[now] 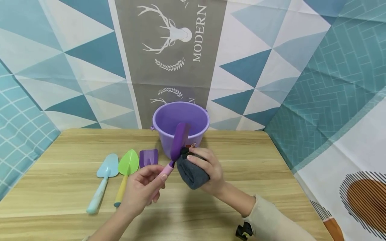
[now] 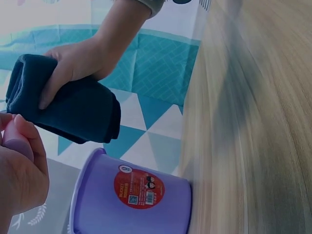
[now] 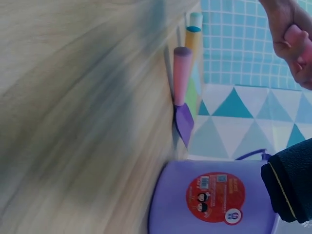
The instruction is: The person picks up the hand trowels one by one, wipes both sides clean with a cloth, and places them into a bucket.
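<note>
My left hand grips the pink handle of a purple hand trowel, its blade tilted up in front of the bucket. My right hand holds a folded dark grey cloth at the lower part of the blade. Whether the cloth touches the blade is hard to tell. In the left wrist view the cloth hangs above the table, thumb across it. Only part of the pink handle shows there. The right wrist view catches the cloth's edge and the left hand around the handle.
Behind the hands stands a purple bucket with a red round label. To the left lie a light blue trowel, a green trowel with a yellow handle, and a purple shovel with a pink handle. Patterned cloth walls surround the wooden table.
</note>
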### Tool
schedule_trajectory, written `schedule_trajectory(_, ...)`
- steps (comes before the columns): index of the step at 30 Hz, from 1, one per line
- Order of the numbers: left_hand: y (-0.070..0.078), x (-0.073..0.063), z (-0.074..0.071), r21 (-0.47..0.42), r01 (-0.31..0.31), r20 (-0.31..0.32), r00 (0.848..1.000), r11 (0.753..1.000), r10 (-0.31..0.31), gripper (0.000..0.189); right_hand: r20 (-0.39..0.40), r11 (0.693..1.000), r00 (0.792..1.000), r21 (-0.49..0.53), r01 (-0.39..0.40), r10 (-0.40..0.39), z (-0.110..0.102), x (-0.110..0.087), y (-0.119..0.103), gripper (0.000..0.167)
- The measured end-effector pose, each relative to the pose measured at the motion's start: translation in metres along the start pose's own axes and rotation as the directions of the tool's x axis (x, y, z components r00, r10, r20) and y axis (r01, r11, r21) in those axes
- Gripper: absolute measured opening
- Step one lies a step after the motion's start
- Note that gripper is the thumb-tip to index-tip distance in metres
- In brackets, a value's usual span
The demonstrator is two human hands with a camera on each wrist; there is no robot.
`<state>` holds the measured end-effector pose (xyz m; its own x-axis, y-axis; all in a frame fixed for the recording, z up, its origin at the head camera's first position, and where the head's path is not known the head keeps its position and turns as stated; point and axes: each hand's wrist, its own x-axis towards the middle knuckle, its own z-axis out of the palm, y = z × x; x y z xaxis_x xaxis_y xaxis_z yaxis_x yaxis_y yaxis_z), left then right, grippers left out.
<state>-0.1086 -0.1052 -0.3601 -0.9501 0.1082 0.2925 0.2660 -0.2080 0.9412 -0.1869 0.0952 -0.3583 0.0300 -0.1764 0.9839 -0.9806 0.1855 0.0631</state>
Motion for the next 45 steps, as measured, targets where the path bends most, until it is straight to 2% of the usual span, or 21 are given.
schedule_trajectory(4, 0.001, -0.002, 0.0, 0.033, 0.032, -0.022, 0.999, 0.999, -0.031, 0.019, -0.071, 0.991, 0.989, 0.043, -0.125, 0.128, -0.005, 0.003, 0.005, 0.03)
schedule_trajectory(7, 0.002, -0.003, 0.001, 0.028, 0.016, -0.017, 1.0, 0.999, -0.015, 0.02, -0.119, 0.972, 0.966, 0.088, -0.219, 0.229, -0.007, 0.006, 0.009, 0.031)
schedule_trajectory(11, 0.001, -0.003, 0.002, -0.001, -0.017, 0.016, 1.0, 1.0, 0.017, 0.024, -0.135, 0.936, 0.934, 0.171, -0.307, 0.331, -0.008, 0.012, 0.012, 0.035)
schedule_trajectory(15, -0.001, -0.004, 0.003, -0.005, -0.039, 0.044, 0.998, 0.999, 0.039, 0.024, -0.134, 0.906, 0.904, 0.192, -0.377, 0.405, -0.007, 0.016, 0.01, 0.041)
schedule_trajectory(19, -0.002, -0.004, 0.005, 0.002, -0.03, 0.052, 0.998, 1.0, 0.03, 0.021, -0.139, 0.88, 0.876, 0.195, -0.433, 0.462, -0.004, 0.019, 0.005, 0.047)
schedule_trajectory(22, -0.001, -0.004, 0.005, -0.012, -0.011, 0.06, 0.998, 1.0, 0.012, 0.022, -0.14, 0.869, 0.867, 0.218, -0.444, 0.478, -0.001, 0.021, 0.0, 0.048)
schedule_trajectory(28, -0.001, -0.004, 0.003, -0.064, -0.041, 0.066, 0.997, 0.997, 0.046, 0.027, -0.078, 0.863, 0.884, 0.275, -0.425, 0.46, 0.006, 0.02, -0.011, 0.046)
schedule_trajectory(30, 0.0, -0.003, 0.003, -0.076, -0.035, 0.056, 0.998, 0.997, 0.039, 0.028, -0.058, 0.866, 0.893, 0.281, -0.414, 0.446, 0.008, 0.017, -0.013, 0.045)
schedule_trajectory(34, 0.001, -0.002, 0.001, -0.103, -0.017, 0.032, 0.999, 0.995, 0.02, 0.029, -0.017, 0.892, 0.921, 0.257, -0.372, 0.39, 0.011, 0.009, -0.014, 0.042)
schedule_trajectory(37, 0.002, -0.002, -0.001, -0.118, -0.009, 0.014, 1.0, 0.993, 0.011, 0.03, 0.01, 0.927, 0.952, 0.223, -0.302, 0.307, 0.012, 0.006, -0.014, 0.04)
schedule_trajectory(40, 0.003, -0.002, -0.003, -0.13, -0.01, 0.015, 1.0, 0.991, 0.012, 0.031, 0.006, 0.946, 0.969, 0.213, -0.244, 0.249, 0.01, 0.007, -0.011, 0.039)
schedule_trajectory(42, 0.004, -0.003, -0.004, -0.138, -0.016, 0.021, 1.0, 0.99, 0.019, 0.032, -0.021, 0.946, 0.968, 0.219, -0.24, 0.25, 0.008, 0.011, -0.008, 0.038)
schedule_trajectory(45, 0.002, -0.003, -0.006, -0.141, -0.018, 0.03, 0.999, 0.99, 0.023, 0.033, -0.076, 0.934, 0.953, 0.235, -0.269, 0.294, 0.004, 0.018, -0.002, 0.037)
